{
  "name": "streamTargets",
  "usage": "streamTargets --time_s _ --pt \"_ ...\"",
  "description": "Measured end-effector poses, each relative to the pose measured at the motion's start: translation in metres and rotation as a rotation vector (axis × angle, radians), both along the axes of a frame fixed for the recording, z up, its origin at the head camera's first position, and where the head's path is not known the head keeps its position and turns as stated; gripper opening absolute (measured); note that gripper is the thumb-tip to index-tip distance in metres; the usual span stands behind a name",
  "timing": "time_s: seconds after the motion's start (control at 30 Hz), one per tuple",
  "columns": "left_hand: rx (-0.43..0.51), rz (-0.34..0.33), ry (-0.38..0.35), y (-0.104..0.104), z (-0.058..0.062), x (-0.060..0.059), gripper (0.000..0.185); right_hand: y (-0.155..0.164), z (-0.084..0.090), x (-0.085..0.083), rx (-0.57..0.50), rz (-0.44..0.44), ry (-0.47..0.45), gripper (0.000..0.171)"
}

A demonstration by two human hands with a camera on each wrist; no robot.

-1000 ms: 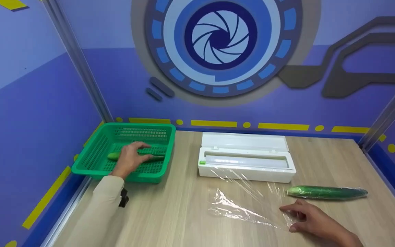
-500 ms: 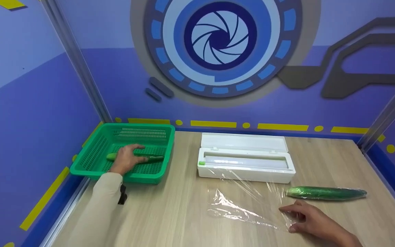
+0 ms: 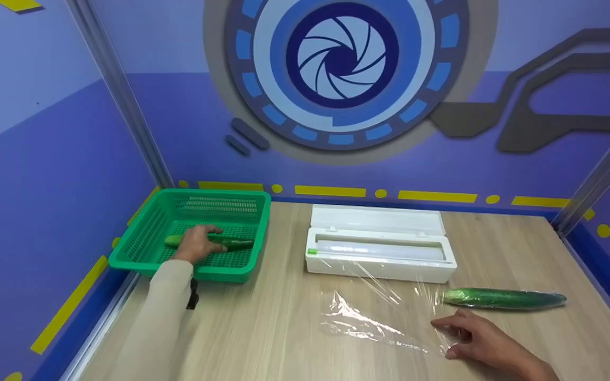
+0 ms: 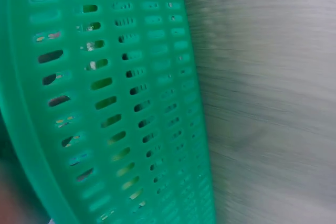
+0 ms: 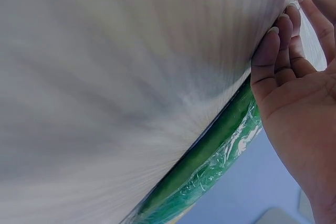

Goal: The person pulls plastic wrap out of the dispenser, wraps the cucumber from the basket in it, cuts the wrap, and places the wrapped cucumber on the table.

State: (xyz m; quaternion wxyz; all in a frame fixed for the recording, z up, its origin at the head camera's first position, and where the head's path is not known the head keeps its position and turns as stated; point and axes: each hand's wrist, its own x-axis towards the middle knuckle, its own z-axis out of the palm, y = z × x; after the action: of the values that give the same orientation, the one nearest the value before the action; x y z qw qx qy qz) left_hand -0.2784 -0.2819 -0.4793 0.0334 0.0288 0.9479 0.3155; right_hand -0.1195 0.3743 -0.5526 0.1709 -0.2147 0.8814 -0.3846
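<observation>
While my left hand (image 3: pixel 195 244) lay over cucumber (image 3: pixel 231 244) in green basket (image 3: pixel 241 203), fingers curled round it, grip looked loose, not yet a lift; right hand (image 3: pixel 477 334) rested flat on film (image 3: pixel 368 323), fingers straight, pinning near edge, holding nothing; film ran from white dispenser (image 3: pixel 379 254) across table (image 3: pixel 262 328); wrapped cucumber (image 3: pixel 503 298) lay just beyond right fingers; risk as I judged: cucumber could slip from loose hold or catch basket wall; film could crumple and cling to itself if pinning slackened
</observation>
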Motion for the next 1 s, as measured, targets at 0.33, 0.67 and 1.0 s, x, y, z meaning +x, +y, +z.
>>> streamTargets --time_s 0.33,0.67,1.0 --pt "-0.074 0.015 -0.045 0.0000 -0.0029 0.0040 0.049 -0.0006 0.0020 -0.0003 0.008 -0.021 -0.051 0.056" --pt "-0.200 -0.018 -0.046 0.0020 -0.0050 0.0022 0.052 -0.0009 0.0008 0.0005 0.027 -0.051 -0.119 0.056" --pt "-0.339 -0.050 -0.037 0.0007 -0.0044 -0.0015 0.051 -0.0009 -0.0003 0.0006 0.005 -0.028 -0.042 0.056"
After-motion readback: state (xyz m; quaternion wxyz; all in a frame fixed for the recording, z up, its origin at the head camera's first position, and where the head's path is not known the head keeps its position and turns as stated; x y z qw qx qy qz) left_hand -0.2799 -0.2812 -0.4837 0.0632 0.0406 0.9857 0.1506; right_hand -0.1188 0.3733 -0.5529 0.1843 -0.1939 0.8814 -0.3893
